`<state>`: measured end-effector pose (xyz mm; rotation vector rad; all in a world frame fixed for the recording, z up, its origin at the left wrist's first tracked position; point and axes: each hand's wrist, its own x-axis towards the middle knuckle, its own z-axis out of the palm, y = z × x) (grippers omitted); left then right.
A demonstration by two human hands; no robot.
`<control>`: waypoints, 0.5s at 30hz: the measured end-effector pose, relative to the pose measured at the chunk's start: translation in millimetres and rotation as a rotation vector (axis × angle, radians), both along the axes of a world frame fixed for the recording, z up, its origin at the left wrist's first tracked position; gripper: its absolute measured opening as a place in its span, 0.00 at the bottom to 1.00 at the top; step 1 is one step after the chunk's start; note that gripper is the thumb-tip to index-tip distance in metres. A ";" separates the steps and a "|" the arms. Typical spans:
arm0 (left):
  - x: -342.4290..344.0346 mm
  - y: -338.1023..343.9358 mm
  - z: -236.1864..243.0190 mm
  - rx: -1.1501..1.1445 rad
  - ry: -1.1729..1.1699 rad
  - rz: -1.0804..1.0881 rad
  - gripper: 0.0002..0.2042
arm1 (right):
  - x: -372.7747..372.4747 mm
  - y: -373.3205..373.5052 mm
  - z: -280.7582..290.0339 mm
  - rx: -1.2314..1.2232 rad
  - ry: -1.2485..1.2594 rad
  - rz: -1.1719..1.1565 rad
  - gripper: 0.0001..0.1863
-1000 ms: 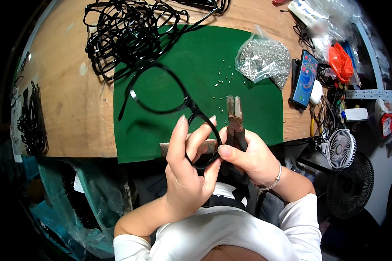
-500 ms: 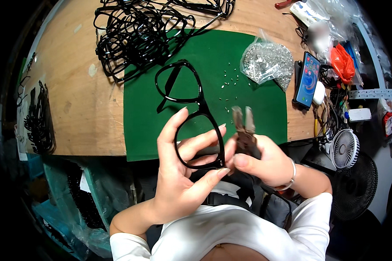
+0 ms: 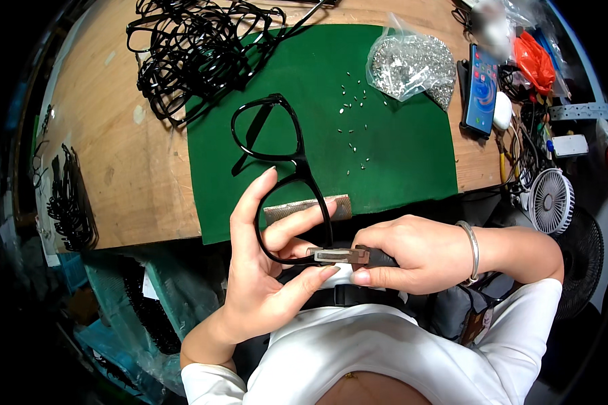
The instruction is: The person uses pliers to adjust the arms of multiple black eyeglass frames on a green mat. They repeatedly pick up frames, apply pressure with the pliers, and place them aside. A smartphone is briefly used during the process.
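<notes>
A black eyeglass frame [image 3: 300,156], without visible lenses, is gripped by my left hand [image 3: 260,270], its fingers around the near rim. One temple of the frame points away beneath the far rim. My right hand [image 3: 412,253] is closed around a pair of pliers [image 3: 344,256]. The pliers' jaws lie over the corner of the near rim, close to my left thumb. A textured metal strip [image 3: 341,206] shows behind my left fingers at the mat's front edge. Several tiny silvery pins [image 3: 350,144] lie scattered on the green mat [image 3: 398,162].
A heap of black eyeglass frames [image 3: 196,54] covers the far left of the mat and table. Toward the right are a bag of small metal pieces [image 3: 412,64], a phone [image 3: 480,91], and a white fan [image 3: 551,200]. Black temples [image 3: 71,199] lie at the left edge.
My right hand has turned the pliers from pointing away to pointing left, bringing their jaws onto the frame's corner. The view has shifted, and the metal strip now shows more.
</notes>
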<state>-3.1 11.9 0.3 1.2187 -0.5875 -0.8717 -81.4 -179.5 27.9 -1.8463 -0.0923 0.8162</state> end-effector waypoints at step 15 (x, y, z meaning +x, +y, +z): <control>-3.0 -8.4 5.5 0.113 0.092 0.044 0.41 | 2.5 -15.8 -3.4 0.142 0.335 0.007 0.20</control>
